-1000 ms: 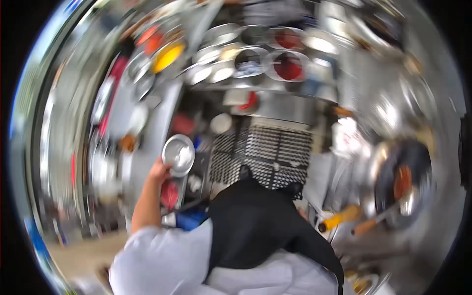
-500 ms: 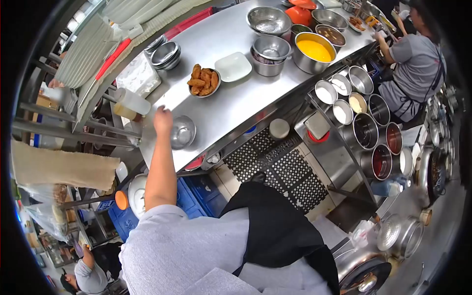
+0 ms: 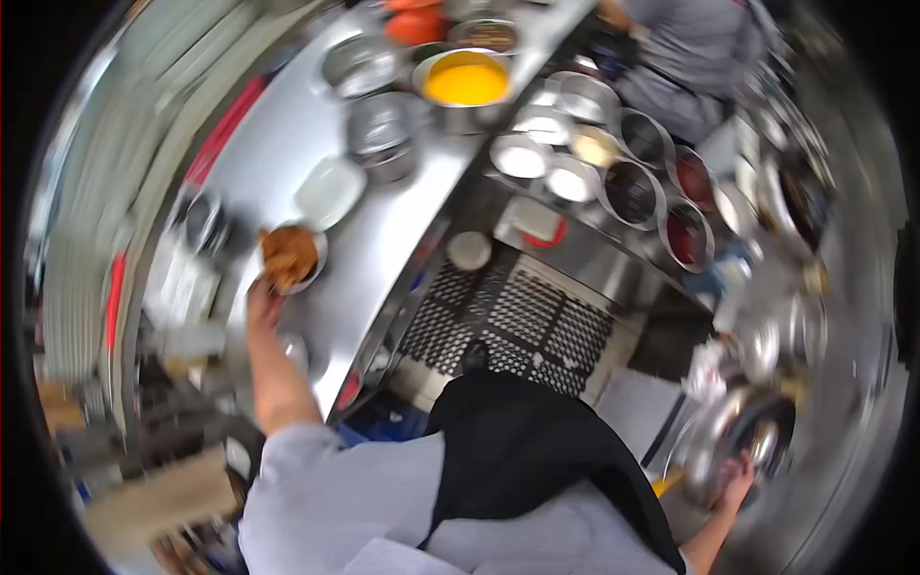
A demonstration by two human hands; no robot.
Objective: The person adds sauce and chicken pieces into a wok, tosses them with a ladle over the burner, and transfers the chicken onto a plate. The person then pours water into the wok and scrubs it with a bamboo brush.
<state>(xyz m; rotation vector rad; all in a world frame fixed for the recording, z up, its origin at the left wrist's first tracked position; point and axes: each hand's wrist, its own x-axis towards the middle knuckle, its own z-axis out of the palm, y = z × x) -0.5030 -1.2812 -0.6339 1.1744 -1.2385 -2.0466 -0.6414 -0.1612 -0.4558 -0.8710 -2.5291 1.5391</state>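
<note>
In the head view, my left hand (image 3: 265,300) is closed at the near rim of a metal bowl (image 3: 314,271). Browned fried pieces, looking like chicken wings (image 3: 289,251), fill this bowl on the steel counter. A white rectangular dish (image 3: 331,192) lies just beyond it. Over at the lower right, my right hand (image 3: 736,482) reaches to the edge of a round pan lid (image 3: 778,422) with a shiny knob. Its fingers look spread; blur hides whether they touch the lid. An empty metal bowl (image 3: 294,353) sits partly behind my left forearm.
Stacked metal bowls (image 3: 204,222) and a pot of yellow liquid (image 3: 467,81) stand on the counter (image 3: 383,244). Several round containers (image 3: 632,192) fill a rack across the aisle. A co-worker (image 3: 685,72) is at the top right. A perforated black mat (image 3: 537,326) covers the floor.
My left hand has moved from beside the empty metal bowl to the bowl of fried pieces. My right hand has come into view by the lid. The view has turned and blurred.
</note>
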